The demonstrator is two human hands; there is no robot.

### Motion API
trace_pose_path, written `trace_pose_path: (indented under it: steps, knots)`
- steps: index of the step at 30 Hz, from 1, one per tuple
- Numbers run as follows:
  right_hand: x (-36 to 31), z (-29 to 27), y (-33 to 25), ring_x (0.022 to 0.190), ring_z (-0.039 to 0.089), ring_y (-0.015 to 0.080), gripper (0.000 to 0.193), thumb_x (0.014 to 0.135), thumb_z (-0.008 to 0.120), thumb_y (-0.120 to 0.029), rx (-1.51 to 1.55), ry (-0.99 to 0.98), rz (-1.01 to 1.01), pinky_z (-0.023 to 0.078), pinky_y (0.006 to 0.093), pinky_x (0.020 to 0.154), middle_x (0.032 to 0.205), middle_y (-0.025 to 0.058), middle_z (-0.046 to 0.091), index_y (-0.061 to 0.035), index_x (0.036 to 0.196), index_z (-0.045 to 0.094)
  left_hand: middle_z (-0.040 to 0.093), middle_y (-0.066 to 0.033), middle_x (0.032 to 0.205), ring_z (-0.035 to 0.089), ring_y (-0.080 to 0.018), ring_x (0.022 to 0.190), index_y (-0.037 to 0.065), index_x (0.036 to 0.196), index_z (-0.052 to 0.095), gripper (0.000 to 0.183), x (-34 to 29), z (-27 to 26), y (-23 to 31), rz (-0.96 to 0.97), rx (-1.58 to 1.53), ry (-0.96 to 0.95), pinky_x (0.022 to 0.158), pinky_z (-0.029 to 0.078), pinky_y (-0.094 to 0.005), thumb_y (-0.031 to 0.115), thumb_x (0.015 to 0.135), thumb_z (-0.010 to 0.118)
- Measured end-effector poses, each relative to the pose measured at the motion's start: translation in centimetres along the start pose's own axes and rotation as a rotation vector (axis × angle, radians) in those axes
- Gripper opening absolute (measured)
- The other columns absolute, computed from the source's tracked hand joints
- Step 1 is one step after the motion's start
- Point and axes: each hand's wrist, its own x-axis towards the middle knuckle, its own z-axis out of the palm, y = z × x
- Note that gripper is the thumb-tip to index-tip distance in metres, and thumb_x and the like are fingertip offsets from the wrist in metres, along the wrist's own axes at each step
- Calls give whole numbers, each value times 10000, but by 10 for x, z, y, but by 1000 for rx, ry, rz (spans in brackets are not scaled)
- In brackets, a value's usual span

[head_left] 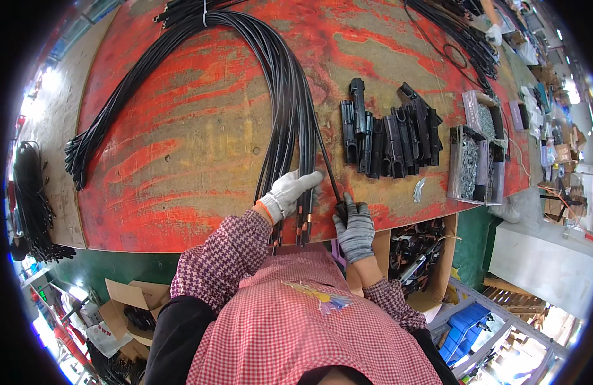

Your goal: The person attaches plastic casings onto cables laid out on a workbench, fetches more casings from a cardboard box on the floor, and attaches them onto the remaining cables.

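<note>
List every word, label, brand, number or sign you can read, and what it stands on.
No text can be read here.
White bag, lower left: red marks, too blurred to read.
Green-lit device, far left: too small to read.
Pink checked apron: coloured motif, no legible lettering.
Black cables and black parts: no legible markings.

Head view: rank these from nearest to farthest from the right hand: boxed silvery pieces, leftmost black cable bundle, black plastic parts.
1. Black plastic parts, beyond the right hand.
2. Boxed silvery pieces, farther right.
3. Leftmost black cable bundle, far left.
</note>
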Motion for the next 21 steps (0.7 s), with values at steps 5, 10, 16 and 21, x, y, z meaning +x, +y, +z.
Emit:
trace_pose_path:
  steps: [5, 10, 16, 21]
  knots:
    - [-14, 2, 20, 935, 590, 364, 688, 709, 754, -277, -140, 31, 20, 490, 423, 835, 1106, 182, 556, -92, 1315, 487, 641, -57, 837, 624, -147, 726, 42, 1012, 577, 209, -17, -5, -9, 87, -110, -63, 647, 555, -313, 206, 895, 632]
    - [-13, -13, 40, 880, 648, 240, 535, 833, 695, -311, 1117, -340, 290, 525, 359, 831, 1045, 121, 646, -46, 1261, 516, 646, -75, 875, 639, -167, 775, 19, 1109, 566, 270, -26, -11, -3, 89, -207, -199, 702, 566, -327, 173, 896, 625]
    - [58, -45, 4, 894, 653, 197, 457, 877, 647, -306, 1801, -694, 326, 557, 338, 804, 1069, 102, 646, -37, 1229, 536, 648, -58, 863, 639, -149, 763, 37, 1035, 590, 224, -17, -14, -12, 66, -228, -223, 670, 550, -293, 179, 874, 651]
    - [160, -56, 0, 1020, 607, 269, 396, 862, 655, -257, 1040, -114, -139, 483, 390, 929, 1127, 125, 627, -51, 1189, 570, 640, -67, 830, 640, -153, 702, -2, 1045, 579, 252, -19, -8, -6, 71, -184, -248, 636, 556, -299, 175, 878, 643]
